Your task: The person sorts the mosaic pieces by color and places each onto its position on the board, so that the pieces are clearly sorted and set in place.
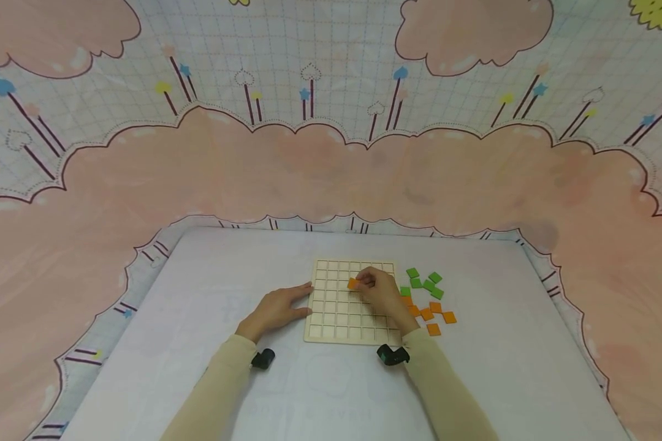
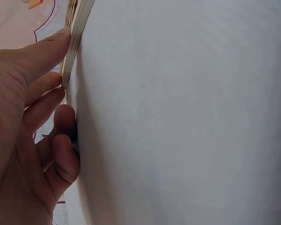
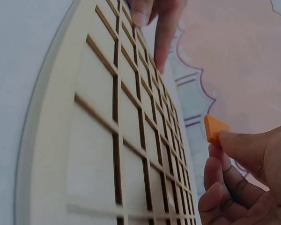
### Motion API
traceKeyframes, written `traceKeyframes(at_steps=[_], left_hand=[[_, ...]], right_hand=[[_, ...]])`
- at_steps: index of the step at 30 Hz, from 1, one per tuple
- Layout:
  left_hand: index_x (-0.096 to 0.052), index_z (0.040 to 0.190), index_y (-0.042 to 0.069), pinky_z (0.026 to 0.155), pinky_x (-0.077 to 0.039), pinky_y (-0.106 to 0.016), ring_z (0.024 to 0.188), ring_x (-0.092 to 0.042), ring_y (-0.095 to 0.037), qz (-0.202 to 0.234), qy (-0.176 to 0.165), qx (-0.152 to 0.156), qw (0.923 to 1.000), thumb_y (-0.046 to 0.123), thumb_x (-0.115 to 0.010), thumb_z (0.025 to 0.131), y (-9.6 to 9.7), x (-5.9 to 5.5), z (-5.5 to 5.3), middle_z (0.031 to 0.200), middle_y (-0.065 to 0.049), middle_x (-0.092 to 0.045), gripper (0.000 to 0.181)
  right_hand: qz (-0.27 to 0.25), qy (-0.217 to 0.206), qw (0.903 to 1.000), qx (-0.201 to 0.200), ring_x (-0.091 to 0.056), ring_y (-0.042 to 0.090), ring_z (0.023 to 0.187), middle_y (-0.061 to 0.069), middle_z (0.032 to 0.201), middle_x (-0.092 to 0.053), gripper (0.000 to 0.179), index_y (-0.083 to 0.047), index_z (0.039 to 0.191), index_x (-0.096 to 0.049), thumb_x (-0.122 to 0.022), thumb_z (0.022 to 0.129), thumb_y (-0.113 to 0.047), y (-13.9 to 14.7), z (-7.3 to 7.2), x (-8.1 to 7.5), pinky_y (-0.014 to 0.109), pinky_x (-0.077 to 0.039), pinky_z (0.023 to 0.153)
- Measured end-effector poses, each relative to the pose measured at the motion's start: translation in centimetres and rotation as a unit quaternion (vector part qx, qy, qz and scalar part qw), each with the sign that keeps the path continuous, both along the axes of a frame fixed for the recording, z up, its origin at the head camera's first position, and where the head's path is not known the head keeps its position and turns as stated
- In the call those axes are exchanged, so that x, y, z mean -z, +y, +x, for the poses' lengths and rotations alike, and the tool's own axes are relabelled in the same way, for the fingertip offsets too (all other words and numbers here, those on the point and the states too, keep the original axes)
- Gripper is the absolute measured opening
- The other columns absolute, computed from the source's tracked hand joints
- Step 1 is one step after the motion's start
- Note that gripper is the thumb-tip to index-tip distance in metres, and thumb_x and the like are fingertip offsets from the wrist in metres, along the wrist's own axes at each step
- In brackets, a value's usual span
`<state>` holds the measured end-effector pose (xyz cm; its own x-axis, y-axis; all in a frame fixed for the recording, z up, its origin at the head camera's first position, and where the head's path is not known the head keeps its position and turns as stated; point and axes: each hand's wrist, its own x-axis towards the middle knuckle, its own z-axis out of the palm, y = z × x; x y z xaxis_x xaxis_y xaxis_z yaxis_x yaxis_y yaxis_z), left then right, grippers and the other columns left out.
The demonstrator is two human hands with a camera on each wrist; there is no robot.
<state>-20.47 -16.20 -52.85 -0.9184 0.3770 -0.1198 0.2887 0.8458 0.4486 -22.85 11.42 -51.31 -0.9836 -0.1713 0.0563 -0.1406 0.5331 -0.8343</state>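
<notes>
A pale wooden grid board [image 1: 331, 335] with square recesses lies flat on the white table. Over its upper middle, my right hand [image 1: 379, 290] pinches a small orange square tile [image 1: 352, 283] between thumb and fingers. In the right wrist view that orange tile [image 3: 215, 129] sticks out past the thumb tip, held above the grid. My left hand [image 1: 278, 309] rests at the board's left edge, thumb and fingertips touching it. Seen from the left wrist, the thumb [image 2: 49, 49] lies against the board's side [image 2: 75, 47], with the other fingers loosely bent.
Several green square tiles [image 1: 416, 283] lie scattered right of the board. Nearer the person, several orange tiles [image 1: 433, 329] are spread beside the right forearm. A patterned cloth [image 1: 309, 171] with cloud shapes surrounds the white table [image 1: 226, 257].
</notes>
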Motion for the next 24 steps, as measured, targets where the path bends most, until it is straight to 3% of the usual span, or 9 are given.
traceKeyframes(at_steps=[14, 24], left_hand=[[-0.049, 0.146, 0.023, 0.116, -0.039, -0.047, 0.140, -0.046, -0.026, -0.005, -0.004, 0.009, 0.9999, 0.044, -0.066, 0.092, 0.2, -0.6, 0.0, 0.156, 0.009, -0.041, 0.060], [-0.050, 0.145, 0.020, 0.115, -0.040, -0.049, 0.138, -0.048, -0.028, 0.009, 0.001, 0.016, 0.9998, 0.042, -0.066, 0.092, 0.1, -0.9, 0.4, 0.155, 0.006, -0.043, 0.059]], right_hand=[[-0.020, -0.008, 0.9997, -0.015, -0.067, 0.016, 0.084, 0.007, 0.094, -0.071, 0.010, -0.009, 0.099, -0.070, -0.072, 0.090, -0.011, -4.0, -0.7, -0.5, 0.030, -0.057, 0.077], [-0.034, -0.022, 0.9990, -0.019, -0.065, 0.013, 0.084, 0.006, 0.093, -0.071, 0.010, -0.009, 0.099, -0.072, -0.071, 0.090, -0.010, -6.1, -1.4, 0.2, 0.026, -0.055, 0.076]])
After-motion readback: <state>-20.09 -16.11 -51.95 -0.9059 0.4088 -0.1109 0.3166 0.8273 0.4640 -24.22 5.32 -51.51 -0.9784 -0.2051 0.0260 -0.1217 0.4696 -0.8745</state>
